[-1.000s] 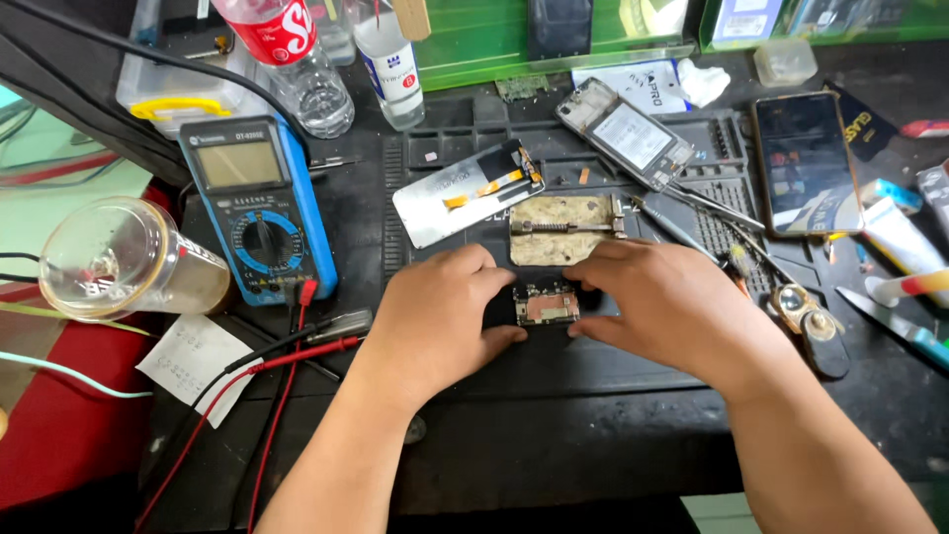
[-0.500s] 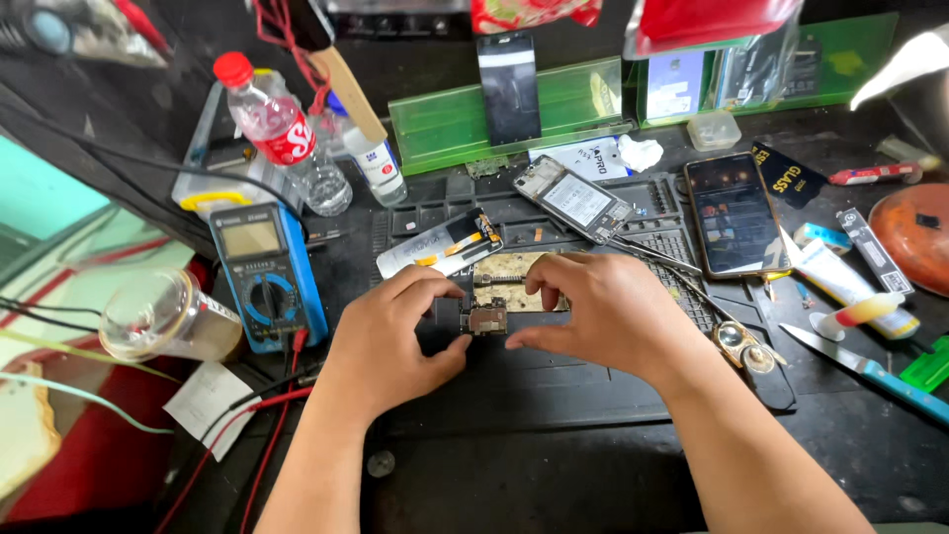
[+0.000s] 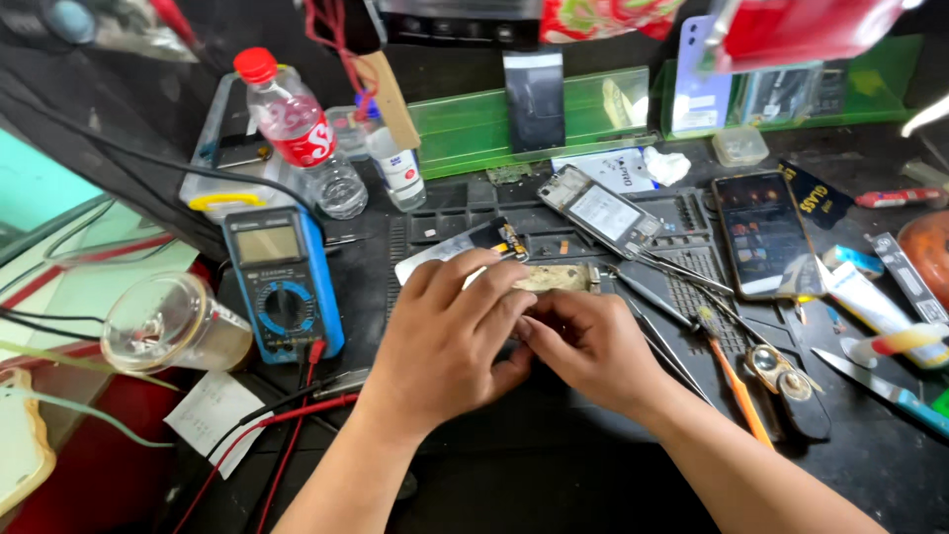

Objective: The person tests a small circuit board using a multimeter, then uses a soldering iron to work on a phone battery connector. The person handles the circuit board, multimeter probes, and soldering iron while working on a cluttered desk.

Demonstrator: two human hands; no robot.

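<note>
Black matting covers the table [image 3: 554,465], giving small parts a dark, grippy bed. At its centre, left hand [image 3: 445,336] and right hand [image 3: 593,346] meet, fingers pressed together, pinching a small phone part [image 3: 554,279], mostly hidden. Blue multimeter [image 3: 282,292] lies at nine o'clock, tweezers [image 3: 682,272] at two o'clock.

The left hand [image 3: 447,331] and right hand [image 3: 591,348] close over a small part, hiding it entirely. A metal plate [image 3: 554,278] peeks out behind the fingers. Both elbows are cut off at the bottom edge.
</note>
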